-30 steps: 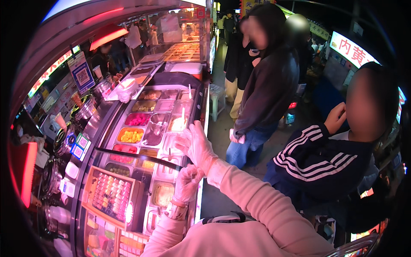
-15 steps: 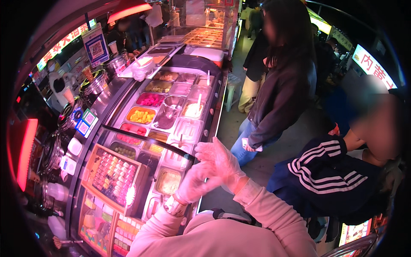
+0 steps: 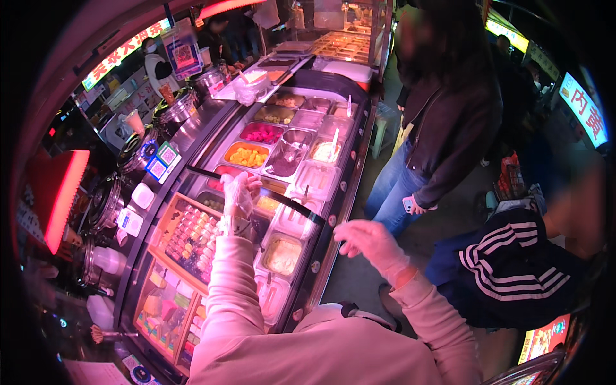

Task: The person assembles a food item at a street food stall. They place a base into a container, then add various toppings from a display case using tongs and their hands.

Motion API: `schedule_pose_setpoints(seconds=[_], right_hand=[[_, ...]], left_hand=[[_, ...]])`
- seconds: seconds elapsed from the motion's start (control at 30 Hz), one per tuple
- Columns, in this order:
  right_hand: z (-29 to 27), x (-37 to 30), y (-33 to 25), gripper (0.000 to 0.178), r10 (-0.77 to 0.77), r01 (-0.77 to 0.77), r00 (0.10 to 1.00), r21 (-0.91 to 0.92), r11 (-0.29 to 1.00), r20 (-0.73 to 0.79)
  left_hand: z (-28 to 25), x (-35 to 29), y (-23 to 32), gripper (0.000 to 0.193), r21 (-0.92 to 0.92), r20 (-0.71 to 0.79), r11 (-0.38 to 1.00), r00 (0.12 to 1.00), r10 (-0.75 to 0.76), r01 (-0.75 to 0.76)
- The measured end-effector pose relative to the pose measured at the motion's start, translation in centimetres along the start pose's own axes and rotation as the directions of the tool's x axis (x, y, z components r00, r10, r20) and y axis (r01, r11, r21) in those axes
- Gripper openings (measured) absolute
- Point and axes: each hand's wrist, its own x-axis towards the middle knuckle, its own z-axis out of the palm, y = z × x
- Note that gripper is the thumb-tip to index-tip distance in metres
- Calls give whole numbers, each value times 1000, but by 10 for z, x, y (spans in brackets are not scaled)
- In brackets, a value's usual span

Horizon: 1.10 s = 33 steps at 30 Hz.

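Both my hands wear thin clear plastic gloves. My left hand (image 3: 239, 196) reaches out over the food counter, next to a dark curved bar (image 3: 292, 204) and above a tray of red pieces (image 3: 226, 171). Its fingers look loosely apart, with nothing visible in them. Off the counter's right edge, my right hand (image 3: 375, 244) hangs in the air, fingers bent but apart, and holds nothing. Beyond the left hand are metal trays of orange-yellow chunks (image 3: 247, 156) and bright pink pieces (image 3: 262, 133). A wooden-framed box (image 3: 168, 213) of small pieces in rows lies beside my left forearm.
A person in a dark jacket (image 3: 443, 122) stands across the counter's right side, holding a phone (image 3: 408, 204). Another in a striped navy top (image 3: 513, 263) is at the right. Lidded metal pots (image 3: 174, 109) line the left, and a red lamp (image 3: 67, 199) hangs there.
My hands were together near the counter's right edge and have parted. The left went forward and left over the trays; the right moved right. The view has shifted, too.
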Motion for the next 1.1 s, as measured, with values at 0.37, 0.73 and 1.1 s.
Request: schedule_pose_setpoints(seconds=[0.37, 0.73, 1.1], right_hand=[[2, 13, 10, 30, 76, -26, 992, -426, 904, 100], [-82, 79, -36, 23, -27, -251, 965, -952, 174, -259], [-126, 63, -72, 28, 247, -72, 932, -802, -593, -266]], left_hand=[[-8, 48, 18, 69, 363, 148, 930, 989, 8, -62], [170, -304, 46, 33, -205, 977, 656, -107, 187, -727], [210, -372, -10, 19, -245, 955, 604, -82, 284, -759]])
